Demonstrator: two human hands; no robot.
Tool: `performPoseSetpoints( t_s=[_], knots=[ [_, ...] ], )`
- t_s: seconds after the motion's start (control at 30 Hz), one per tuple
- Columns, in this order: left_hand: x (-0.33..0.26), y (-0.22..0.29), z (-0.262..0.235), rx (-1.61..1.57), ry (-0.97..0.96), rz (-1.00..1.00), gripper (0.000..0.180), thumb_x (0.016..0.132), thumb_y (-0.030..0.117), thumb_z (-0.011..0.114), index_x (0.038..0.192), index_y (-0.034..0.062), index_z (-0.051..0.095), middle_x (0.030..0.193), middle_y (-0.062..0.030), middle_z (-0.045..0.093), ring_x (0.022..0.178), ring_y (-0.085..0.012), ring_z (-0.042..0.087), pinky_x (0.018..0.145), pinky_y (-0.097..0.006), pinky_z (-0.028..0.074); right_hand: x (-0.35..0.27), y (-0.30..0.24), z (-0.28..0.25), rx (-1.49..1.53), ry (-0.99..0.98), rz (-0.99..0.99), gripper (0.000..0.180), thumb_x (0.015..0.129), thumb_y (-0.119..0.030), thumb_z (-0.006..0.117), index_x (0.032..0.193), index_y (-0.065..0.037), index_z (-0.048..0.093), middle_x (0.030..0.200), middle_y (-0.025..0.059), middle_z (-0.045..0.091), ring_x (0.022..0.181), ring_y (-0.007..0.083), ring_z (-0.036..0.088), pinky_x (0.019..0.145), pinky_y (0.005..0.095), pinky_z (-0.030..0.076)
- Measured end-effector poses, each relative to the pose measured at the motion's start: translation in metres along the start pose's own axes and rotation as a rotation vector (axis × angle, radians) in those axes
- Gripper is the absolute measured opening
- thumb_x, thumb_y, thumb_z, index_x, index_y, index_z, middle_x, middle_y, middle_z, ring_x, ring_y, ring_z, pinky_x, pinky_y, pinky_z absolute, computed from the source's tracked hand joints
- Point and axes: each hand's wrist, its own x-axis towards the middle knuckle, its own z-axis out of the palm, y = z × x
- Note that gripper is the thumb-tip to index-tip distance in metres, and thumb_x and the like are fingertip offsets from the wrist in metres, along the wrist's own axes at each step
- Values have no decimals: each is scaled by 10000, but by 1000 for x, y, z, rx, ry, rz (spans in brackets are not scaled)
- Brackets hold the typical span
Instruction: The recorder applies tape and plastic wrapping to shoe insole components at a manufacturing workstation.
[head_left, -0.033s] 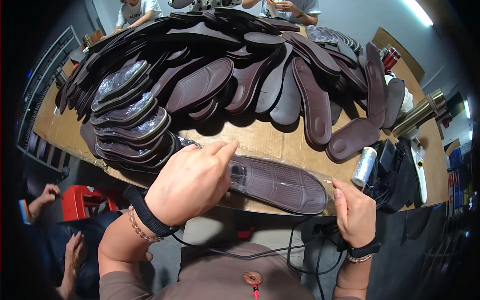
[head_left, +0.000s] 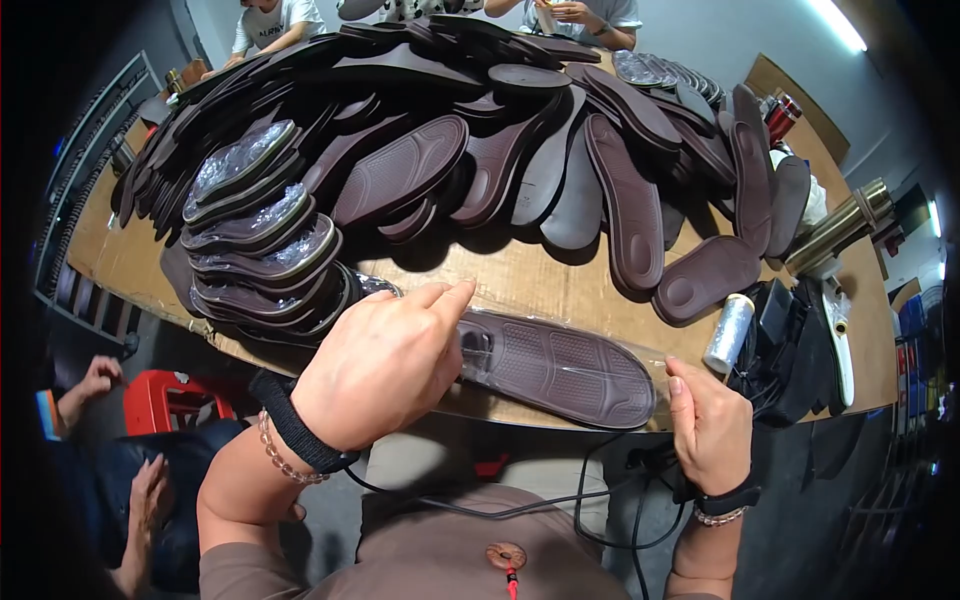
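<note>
- My left hand (head_left: pixel 385 365) lies over the left end of a brown shoe sole (head_left: pixel 560 370); its fingers curl down out of sight, so I cannot tell whether they are clamped on it.
- My right hand (head_left: pixel 712 425) has thumb and forefinger together, pinching clear plastic film (head_left: pixel 645 356) just beyond the sole's rounded right end.
- The sole lies textured face up at the near edge of the cardboard-topped table (head_left: pixel 520 275), between my hands, film across it.
- Beside my left hand stands a stack of film-wrapped soles (head_left: pixel 265 250).
- A roll of clear film (head_left: pixel 730 332) is near my right hand.
- Beyond, loose brown soles (head_left: pixel 400 172) pile up.
</note>
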Motion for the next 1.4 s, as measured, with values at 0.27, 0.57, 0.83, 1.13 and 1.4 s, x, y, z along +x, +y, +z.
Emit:
performPoseSetpoints(
  t_s=[0.27, 0.57, 0.83, 1.13, 1.4],
  knots=[
    [18, -2, 17, 39, 91, -40, 452, 898, 182, 761, 1295, -5, 656, 996, -177, 717, 846, -358, 708, 756, -429, 568, 2, -3, 7, 10, 52, 18, 254, 1019, -149, 631, 1183, 5, 750, 980, 221, 759, 807, 392, 739, 708, 433, 575],
    [38, -18, 34, 56, 351, -55, 124, 893, 177, 773, 874, 73, 708, 792, -78, 659, 688, -296, 688, 627, -405, 556, 2, -1, 10, 34, 61, 36, 287, 1023, -163, 642, 1230, 15, 732, 950, 218, 758, 803, 387, 740, 708, 423, 567],
    [39, -21, 25, 11, 401, 33, 115, 929, 153, 737, 923, 68, 660, 822, -87, 644, 743, -302, 678, 676, -388, 544, 8, -11, 2, 3, 35, 42, 294, 992, -181, 702, 1202, 22, 735, 920, 197, 756, 753, 366, 733, 688, 418, 562],
    [41, -25, 26, -21, 379, -1, 147, 937, 161, 730, 906, 48, 642, 799, -110, 668, 748, -309, 686, 668, -399, 538, 53, -81, 29, 321, -5, -296, 298, 906, -190, 779, 1110, 18, 714, 988, 196, 740, 946, 391, 685, 906, 461, 515],
    [38, -28, 25, -67, 392, 22, 150, 942, 181, 729, 915, 43, 674, 808, -121, 686, 747, -319, 695, 667, -404, 550, 84, -90, 72, 545, -346, -33, 384, 992, -286, 661, 1127, 73, 669, 869, 199, 741, 767, 334, 713, 749, 415, 554]
  ],
)
